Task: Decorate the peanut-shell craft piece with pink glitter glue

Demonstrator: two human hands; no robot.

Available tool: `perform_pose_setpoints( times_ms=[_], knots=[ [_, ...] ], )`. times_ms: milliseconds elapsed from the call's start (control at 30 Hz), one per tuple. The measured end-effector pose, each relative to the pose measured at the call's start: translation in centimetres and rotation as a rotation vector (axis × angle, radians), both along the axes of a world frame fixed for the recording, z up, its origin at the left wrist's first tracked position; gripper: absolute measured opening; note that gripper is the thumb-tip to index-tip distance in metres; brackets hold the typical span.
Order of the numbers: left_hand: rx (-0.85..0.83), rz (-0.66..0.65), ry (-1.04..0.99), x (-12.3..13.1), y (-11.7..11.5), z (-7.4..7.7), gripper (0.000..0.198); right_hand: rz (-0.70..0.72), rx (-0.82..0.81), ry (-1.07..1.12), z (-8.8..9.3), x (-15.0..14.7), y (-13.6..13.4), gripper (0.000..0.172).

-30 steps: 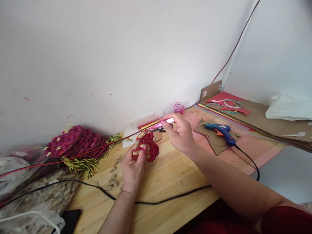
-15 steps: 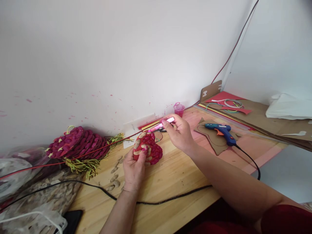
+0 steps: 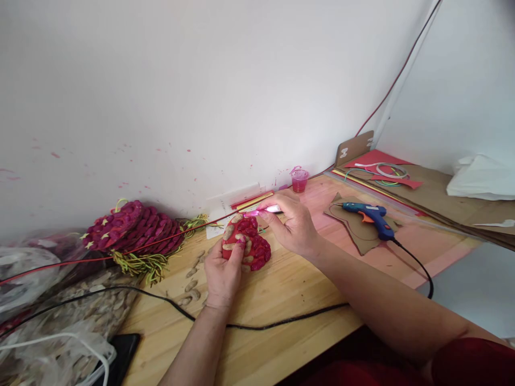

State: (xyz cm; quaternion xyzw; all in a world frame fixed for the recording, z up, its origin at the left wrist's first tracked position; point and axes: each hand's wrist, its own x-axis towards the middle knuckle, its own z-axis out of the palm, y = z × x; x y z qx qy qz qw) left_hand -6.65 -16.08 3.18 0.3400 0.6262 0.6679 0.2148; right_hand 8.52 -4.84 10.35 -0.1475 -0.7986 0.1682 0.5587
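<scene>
While clamping a peanut-studded red piece [image 3: 253,245] near the centre of the frame in the left hand [image 3: 222,273], pinches a pink-tipped white tool [image 3: 274,208] in the right hand [image 3: 296,225], holding its tip at the upper edge. Noted at left of the frame: a stack of magenta pieces [image 3: 139,230]; left of centre, loose peanuts [image 3: 191,286]. Noted right of centre: a pink-stained cup [image 3: 300,184]; farther right, a blue glue gun [image 3: 373,217] resting on cut cardboard [image 3: 349,233].
</scene>
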Motion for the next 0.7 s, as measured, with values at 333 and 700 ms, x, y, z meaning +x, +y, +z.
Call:
perform_pose_setpoints(
  times_ms=[333, 700],
  knots=[
    [-0.031, 0.011, 0.009, -0.28, 0.05, -0.26, 0.040, -0.002, 0.063, -0.095, -0.20, -0.21, -0.43, 0.011],
    [0.033, -0.015, -0.192, 0.11, 0.15, 0.44, 0.046, -0.015, 0.118, -0.053, -0.44, -0.08, -0.22, 0.007]
  ],
)
